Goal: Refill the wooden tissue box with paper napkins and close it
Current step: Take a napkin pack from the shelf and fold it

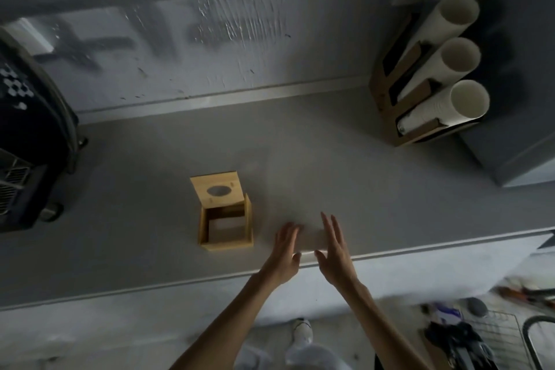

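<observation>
The wooden tissue box [226,245] stands open on the grey counter [135,219], and its inside looks empty. Its lid [217,191], which has an oval hole, is tipped up at the far side. Right of the box, near the counter's front edge, lies a pale flat stack that looks like paper napkins [310,237]. It blends into the counter. My left hand [283,252] is at the stack's left side and my right hand [335,249] at its right side. The palms face each other with the fingers straight. I cannot tell whether they press on the stack.
A wooden holder with three white cup tubes [435,78] leans against a grey cabinet at the back right. A dark appliance [27,144] fills the left edge. A wire rack with utensils [495,336] sits lower right, below the counter's front edge.
</observation>
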Demonstrator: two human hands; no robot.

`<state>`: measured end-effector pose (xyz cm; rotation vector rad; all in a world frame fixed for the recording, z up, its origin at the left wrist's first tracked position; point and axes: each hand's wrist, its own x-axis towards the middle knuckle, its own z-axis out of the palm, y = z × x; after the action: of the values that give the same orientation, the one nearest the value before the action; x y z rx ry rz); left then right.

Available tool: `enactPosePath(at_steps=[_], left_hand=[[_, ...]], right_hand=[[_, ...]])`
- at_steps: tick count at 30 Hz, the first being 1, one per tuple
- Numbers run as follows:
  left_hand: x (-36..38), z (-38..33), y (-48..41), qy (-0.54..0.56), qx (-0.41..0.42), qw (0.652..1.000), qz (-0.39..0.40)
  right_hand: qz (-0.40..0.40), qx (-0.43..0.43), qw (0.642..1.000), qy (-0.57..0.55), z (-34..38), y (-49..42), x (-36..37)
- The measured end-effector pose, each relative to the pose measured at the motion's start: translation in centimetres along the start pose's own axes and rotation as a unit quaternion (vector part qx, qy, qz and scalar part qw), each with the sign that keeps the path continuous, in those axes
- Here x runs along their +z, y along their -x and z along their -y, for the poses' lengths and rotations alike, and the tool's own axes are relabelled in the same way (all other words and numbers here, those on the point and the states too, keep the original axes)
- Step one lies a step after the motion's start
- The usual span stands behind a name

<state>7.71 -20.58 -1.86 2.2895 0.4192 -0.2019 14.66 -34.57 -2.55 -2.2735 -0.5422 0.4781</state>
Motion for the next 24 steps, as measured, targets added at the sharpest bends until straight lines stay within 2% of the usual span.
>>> enactPosePath(at_steps=[2, 4, 8, 11, 14, 19, 24], left_hand=[[0.2, 0.0, -0.2, 0.011, -0.009, 1.0, -0.015], [0.2, 0.1, -0.4, 0.024, -0.02, 0.999, -0.017], [0.0, 0.2, -0.7, 0.049, -0.031, 0.998, -0.02], [0.0, 0.3, -0.8, 0.102, -0.08, 0.991, -0.027], [0.4, 0.3, -0.7, 0.147, -0.111, 0.983, 0.001], [0.9, 0.5, -0.3, 0.181, -0.117, 0.976, -0.021], [0.9, 0.4, 0.0, 0.198, -0.106, 0.974, -0.006]], right_hand=[[0.019, -0.047, 0.997, 0.052, 0.1, 0.1, 0.2], [0.018, -0.059, 0.996, 0.066, -0.1, 0.0, 0.4], [0.001, -0.044, 0.998, 0.032, -0.8, -0.6, 0.6], [-0.009, -0.046, 0.999, -0.017, -0.7, -0.5, 0.5], [0.007, -0.011, 0.997, -0.082, -0.5, -0.3, 0.6], [0.01, 0.005, 0.994, -0.11, -0.5, 0.0, 1.2], [0.013, 0.013, 0.994, -0.112, -0.6, 0.1, 1.5]])
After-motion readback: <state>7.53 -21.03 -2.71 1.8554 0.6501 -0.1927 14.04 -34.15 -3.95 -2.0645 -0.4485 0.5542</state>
